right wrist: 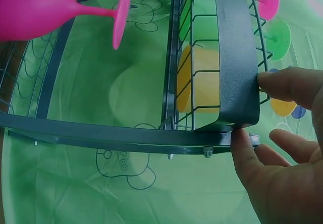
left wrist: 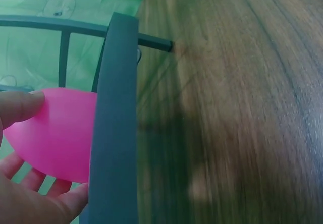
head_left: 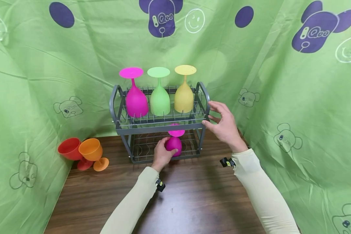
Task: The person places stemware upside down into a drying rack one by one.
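A grey two-tier rack (head_left: 161,130) stands against the green cloth. On its upper tier a magenta goblet (head_left: 136,103), a green goblet (head_left: 160,102) and a yellow goblet (head_left: 183,99) stand upside down in a row. At the lower tier my left hand (head_left: 162,154) holds another magenta goblet (head_left: 174,147) by its bowl, foot upward; the left wrist view shows thumb and fingers around the pink bowl (left wrist: 63,133). My right hand (head_left: 226,126) grips the upper right corner of the rack, thumb and fingers at the grey frame (right wrist: 237,57).
Left of the rack, a red goblet (head_left: 69,149) and an orange goblet (head_left: 90,149) lean on the brown wooden table (head_left: 187,201) near the cloth wall. Green printed cloth (head_left: 93,48) encloses the back and both sides.
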Demonstrator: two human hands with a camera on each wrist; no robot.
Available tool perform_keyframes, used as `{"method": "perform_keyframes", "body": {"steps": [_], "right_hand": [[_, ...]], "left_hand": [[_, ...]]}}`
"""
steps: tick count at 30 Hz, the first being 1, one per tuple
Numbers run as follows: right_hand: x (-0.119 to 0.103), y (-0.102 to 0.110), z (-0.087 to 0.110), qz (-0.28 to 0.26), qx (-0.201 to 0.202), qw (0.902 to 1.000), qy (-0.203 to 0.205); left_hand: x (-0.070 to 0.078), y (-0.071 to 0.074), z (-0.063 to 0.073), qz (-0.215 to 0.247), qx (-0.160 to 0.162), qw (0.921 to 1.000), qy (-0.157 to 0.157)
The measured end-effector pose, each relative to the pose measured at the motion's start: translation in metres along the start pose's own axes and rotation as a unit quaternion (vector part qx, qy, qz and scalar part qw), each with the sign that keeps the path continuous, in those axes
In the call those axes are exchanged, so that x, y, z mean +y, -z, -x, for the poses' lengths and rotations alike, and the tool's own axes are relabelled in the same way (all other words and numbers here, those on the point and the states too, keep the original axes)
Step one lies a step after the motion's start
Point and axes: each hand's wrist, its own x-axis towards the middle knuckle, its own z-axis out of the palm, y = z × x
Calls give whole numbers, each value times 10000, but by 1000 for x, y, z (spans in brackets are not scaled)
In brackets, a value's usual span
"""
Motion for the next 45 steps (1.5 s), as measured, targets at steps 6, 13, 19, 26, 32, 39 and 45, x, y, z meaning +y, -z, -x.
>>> {"method": "perform_keyframes", "body": {"steps": [6,13,19,26,32,39,45], "right_hand": [[1,-1,0,-14,-19,10000,-6],[2,-3,0,-60,35,10000,-21],[2,-4,1,-121,39,9999,-106],[2,-4,2,-150,20,9998,-114],[5,-2,3,-199,70,9997,-99],[4,-2,3,-206,71,9998,-49],[4,0,4,-176,71,9998,-60]], "left_hand": [[-1,-9,0,-145,-34,9999,38],[1,-20,-2,19,-11,10000,-55],[4,-30,-1,79,-72,9998,-186],[2,-37,1,-113,3,9997,-207],[0,-41,2,-138,-84,9996,-245],[-1,-42,2,-197,-139,9995,-192],[-1,-34,6,116,-212,9997,-25]]}}
